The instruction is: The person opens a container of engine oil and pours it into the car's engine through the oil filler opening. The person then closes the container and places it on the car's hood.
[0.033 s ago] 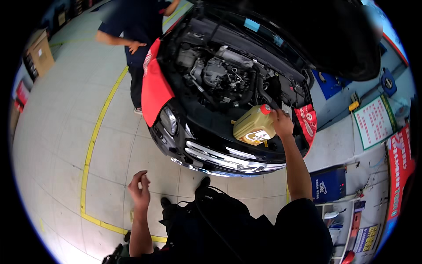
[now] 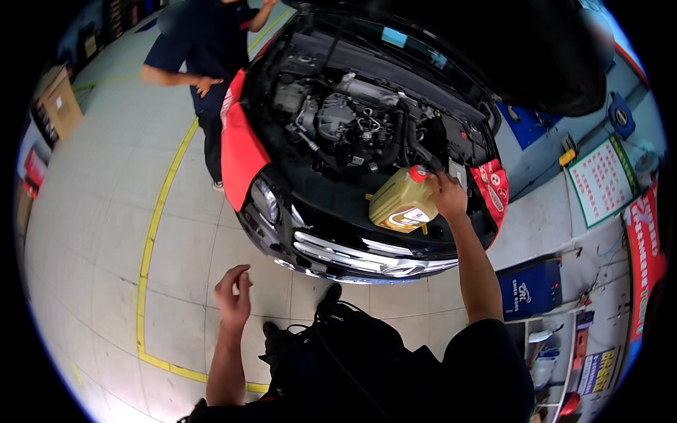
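Yellow oil jug (image 2: 402,202) on engine bay's near edge, gripped at red cap (image 2: 418,173) by right hand (image 2: 446,195); left hand (image 2: 233,291) loosely open, empty.

The right arm stretches straight up the right of the frame, bare forearm extended, its hand (image 2: 446,195) just right of centre with fingers curled in a grip. The left forearm rises from the lower edge at lower left, its hand (image 2: 233,292) raised, empty, fingers loosely bent together.
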Available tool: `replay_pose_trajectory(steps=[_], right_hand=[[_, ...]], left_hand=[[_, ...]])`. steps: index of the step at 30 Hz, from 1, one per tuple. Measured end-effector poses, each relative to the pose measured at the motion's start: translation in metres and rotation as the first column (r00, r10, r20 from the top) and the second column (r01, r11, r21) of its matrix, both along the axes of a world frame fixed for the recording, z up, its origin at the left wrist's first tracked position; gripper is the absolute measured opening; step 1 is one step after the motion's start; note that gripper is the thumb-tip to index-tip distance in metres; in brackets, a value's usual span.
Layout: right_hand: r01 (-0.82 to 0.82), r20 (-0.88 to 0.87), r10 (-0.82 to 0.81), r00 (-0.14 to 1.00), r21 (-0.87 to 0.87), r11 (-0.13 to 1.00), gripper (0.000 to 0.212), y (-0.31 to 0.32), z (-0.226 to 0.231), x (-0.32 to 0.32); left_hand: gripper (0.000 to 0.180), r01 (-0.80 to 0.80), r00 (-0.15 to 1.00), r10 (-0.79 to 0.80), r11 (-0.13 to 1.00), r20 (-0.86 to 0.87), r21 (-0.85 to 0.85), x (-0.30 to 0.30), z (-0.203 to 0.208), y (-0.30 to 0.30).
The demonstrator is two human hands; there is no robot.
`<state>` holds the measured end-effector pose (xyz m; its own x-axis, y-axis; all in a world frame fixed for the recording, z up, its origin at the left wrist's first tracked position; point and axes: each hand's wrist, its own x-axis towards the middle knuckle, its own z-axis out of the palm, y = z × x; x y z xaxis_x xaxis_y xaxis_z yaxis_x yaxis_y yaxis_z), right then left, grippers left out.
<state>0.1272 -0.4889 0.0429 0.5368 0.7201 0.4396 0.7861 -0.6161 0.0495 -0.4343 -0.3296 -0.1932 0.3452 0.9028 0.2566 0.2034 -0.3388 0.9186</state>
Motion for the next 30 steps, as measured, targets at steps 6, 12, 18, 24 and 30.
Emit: replay_pose_trajectory(steps=[6, 12, 18, 24, 30], right_hand=[[-0.175, -0.043, 0.180, 0.983, 0.103, 0.979, 0.035, -0.019, 0.022, 0.003], [-0.389, -0.270, 0.430, 0.861, 0.192, 0.901, 0.036, -0.026, 0.018, 0.041], [-0.475, -0.311, 0.548, 0.777, 0.282, 0.833, 0.035, -0.029, 0.007, 0.053], [-0.523, -0.219, 0.602, 0.768, 0.328, 0.787, 0.037, -0.032, -0.008, 0.067], [-0.577, -0.132, 0.664, 0.736, 0.390, 0.718, 0.040, -0.024, -0.020, 0.078]], left_hand=[[0.035, 0.635, 0.738, -0.629, 0.525, -0.245, 0.566, 0.303, 0.226, 0.040], [0.033, 0.687, 0.479, -0.373, -0.404, -0.795, 0.604, 0.470, 0.272, 0.082], [0.037, 0.549, 0.336, -0.373, -0.668, -0.865, 0.502, 0.511, 0.272, 0.082], [0.047, 0.919, 0.372, -0.053, 0.159, -0.927, 0.360, 0.483, 0.273, 0.015], [0.035, 0.895, 0.385, -0.124, -0.193, -0.915, 0.403, 0.473, 0.298, 0.035]])
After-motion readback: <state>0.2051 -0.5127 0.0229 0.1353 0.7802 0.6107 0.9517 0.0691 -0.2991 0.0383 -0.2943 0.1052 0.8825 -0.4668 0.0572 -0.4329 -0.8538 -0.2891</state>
